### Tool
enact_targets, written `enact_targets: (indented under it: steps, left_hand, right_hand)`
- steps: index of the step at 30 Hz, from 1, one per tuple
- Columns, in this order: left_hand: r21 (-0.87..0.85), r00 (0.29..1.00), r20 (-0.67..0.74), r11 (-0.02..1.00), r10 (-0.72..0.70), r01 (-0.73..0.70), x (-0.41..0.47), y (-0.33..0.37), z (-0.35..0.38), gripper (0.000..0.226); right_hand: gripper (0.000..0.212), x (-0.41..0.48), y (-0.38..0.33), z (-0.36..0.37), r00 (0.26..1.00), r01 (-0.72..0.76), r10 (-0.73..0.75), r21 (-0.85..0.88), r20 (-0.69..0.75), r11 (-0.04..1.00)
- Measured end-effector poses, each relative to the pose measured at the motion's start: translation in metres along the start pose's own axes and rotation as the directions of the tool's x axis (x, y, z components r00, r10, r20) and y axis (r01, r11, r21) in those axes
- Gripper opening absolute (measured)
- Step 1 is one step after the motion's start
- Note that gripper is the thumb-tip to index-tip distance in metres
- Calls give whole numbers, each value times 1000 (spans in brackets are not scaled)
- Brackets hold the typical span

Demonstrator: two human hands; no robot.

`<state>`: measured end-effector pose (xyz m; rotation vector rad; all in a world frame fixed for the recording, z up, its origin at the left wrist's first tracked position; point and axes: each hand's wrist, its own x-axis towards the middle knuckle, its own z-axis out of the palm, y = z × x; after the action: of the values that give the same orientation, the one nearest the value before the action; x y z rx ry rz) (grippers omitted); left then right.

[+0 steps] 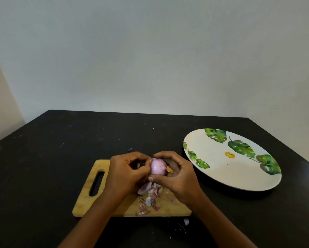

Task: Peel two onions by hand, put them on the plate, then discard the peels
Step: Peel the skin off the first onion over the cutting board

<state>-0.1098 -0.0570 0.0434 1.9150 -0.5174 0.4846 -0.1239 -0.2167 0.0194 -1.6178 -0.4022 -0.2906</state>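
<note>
My left hand (127,169) and right hand (178,174) both curl round one onion (158,167), mostly bare and pink, just above the cutting board (89,204). I judge its peeling nearly finished. Peels (150,194) lie heaped on the board, undiscarded. The plate (221,176) to the right holds no onion yet; I see no second onion.

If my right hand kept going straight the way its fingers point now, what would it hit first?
The onion: the right hand already curls round it, fingers pointing left. Right behind the onion, probably, comes the left hand, whose fingers grip the same onion from the other side.
</note>
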Motion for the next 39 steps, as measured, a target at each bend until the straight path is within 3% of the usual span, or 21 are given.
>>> enact_targets:
  steps: [3, 7, 10, 11, 13, 16, 22, 29, 34, 39]
  left_hand:
    - [-50, 998, -68, 999, -6, 2, -1, -1, 1, 9]
    - [-79, 991, -116, 995, -69, 60, 0, -5, 4, 22]
    - [-129, 984, -146, 988, -102, 83, 0, -4, 7, 6]
    - [-137, 983, -152, 987, -106, 85, -1, -5, 8, 14]
    - [-96, 984, -150, 992, -99, 85, -1, -5, 10, 4]
    - [-15, 984, -161, 997, -80, 78, -2, -7, 11, 31]
    - [17, 983, -168, 997, -68, 72, -3, -5, 11, 36]
    - [12, 977, -194, 996, -84, 88, -3, -4, 13, 35]
    - [24, 938, -310, 985, -156, 172, 8, -20, -8, 17]
    - [143, 983, -162, 983, -88, 112, 3, -15, 2, 10]
  right_hand:
    - [49, 0, -3, 1, 1000, 1, -1, 20, -4, 1000]
    - [50, -1, -6, 3, 1000, -2, 3, 47, -19, 999]
    - [49, 0, -8, 3, 999, 2, 1, 77, -42, 997]
    - [48, 0, -9, 2, 999, 4, 0, 92, -43, 996]
    - [47, 1, -10, 1, 999, 7, -3, 111, -38, 994]
    - [47, 1, -7, 0, 998, -13, 21, 145, -53, 989]
    - [51, 3, -3, 0, 993, -95, 110, 242, -49, 966]
    - [56, 2, -4, -1, 990, -131, 141, 277, -15, 952]
    - [60, 3, -6, -3, 988, -152, 155, 297, 12, 943]
    - [59, 4, 0, -7, 990, -118, 129, 181, -52, 976]
